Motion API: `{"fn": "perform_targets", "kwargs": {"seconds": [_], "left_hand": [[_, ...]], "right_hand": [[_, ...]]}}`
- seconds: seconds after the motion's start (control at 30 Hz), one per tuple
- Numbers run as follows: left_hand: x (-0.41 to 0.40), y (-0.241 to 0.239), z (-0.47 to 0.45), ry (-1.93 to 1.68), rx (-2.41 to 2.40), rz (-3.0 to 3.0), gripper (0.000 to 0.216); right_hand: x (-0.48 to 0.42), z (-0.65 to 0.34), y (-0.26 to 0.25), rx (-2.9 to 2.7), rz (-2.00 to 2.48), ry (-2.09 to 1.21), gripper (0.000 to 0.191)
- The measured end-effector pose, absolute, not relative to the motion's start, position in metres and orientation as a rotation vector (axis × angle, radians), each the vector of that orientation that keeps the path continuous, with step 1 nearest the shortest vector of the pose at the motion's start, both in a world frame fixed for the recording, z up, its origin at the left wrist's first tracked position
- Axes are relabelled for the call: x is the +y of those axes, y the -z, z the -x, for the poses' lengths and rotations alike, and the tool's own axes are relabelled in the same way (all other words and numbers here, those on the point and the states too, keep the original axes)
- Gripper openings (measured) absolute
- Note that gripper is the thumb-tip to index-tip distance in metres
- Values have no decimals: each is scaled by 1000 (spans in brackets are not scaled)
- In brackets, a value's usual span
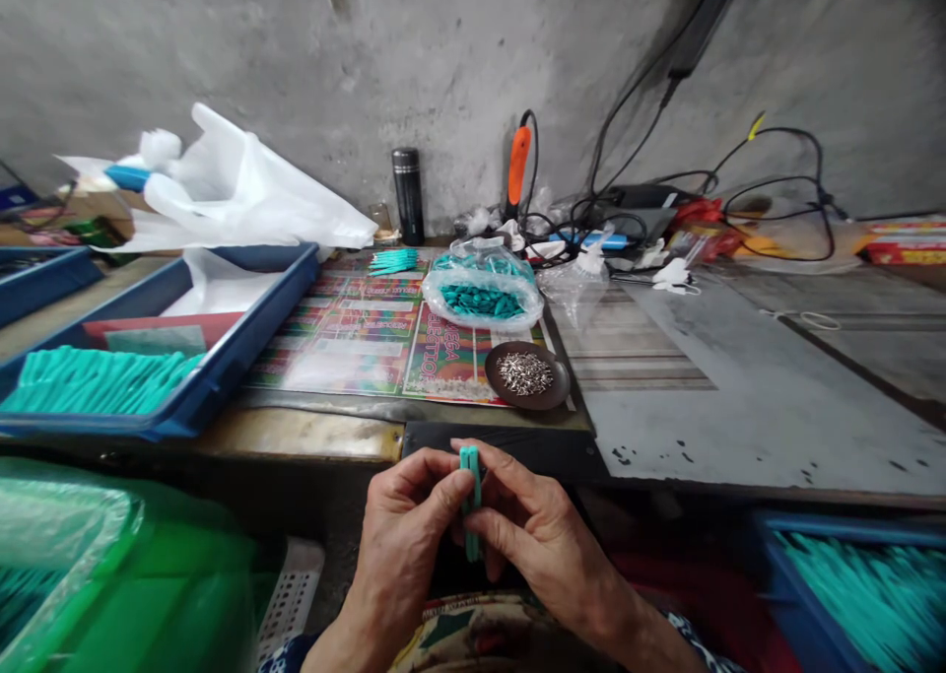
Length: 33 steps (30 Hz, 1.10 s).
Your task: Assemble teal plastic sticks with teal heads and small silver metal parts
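My left hand (403, 535) and my right hand (536, 530) meet at the table's near edge. Both pinch a pair of thin teal plastic strips (470, 491) held upright between the fingertips. Just beyond them on the table sits a small dark dish of little metal pieces (526, 374). Behind it lies a clear plastic bag of small teal parts (482, 299). A few loose teal pieces (393, 260) lie further back on a colourful printed mat (355, 333).
A blue tray (222, 363) at left holds many teal strips and white plastic. A green bin (125, 574) stands at lower left, another blue tray of teal strips (864, 584) at lower right. A black flask (408, 195), an orange-handled tool (518, 166) and tangled cables (739, 190) line the wall.
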<state>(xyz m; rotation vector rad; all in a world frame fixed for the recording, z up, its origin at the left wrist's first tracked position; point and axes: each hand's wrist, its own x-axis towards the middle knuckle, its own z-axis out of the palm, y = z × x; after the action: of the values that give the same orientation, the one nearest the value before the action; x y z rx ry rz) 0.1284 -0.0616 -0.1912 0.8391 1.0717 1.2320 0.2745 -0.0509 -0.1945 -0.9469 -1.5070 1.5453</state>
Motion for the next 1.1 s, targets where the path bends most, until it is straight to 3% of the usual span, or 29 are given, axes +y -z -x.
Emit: {"fn": "perform_targets", "kwargs": {"seconds": [0.8,1.1], "left_hand": [[-55,186,-127,-1246,1044,-852,28],[-19,149,-123,-1301,922,-987,19]], "right_hand": [[-45,-276,193,-1539,938,-1547,53],[-7,-277,155,-1587,837,-1491,52]]}}
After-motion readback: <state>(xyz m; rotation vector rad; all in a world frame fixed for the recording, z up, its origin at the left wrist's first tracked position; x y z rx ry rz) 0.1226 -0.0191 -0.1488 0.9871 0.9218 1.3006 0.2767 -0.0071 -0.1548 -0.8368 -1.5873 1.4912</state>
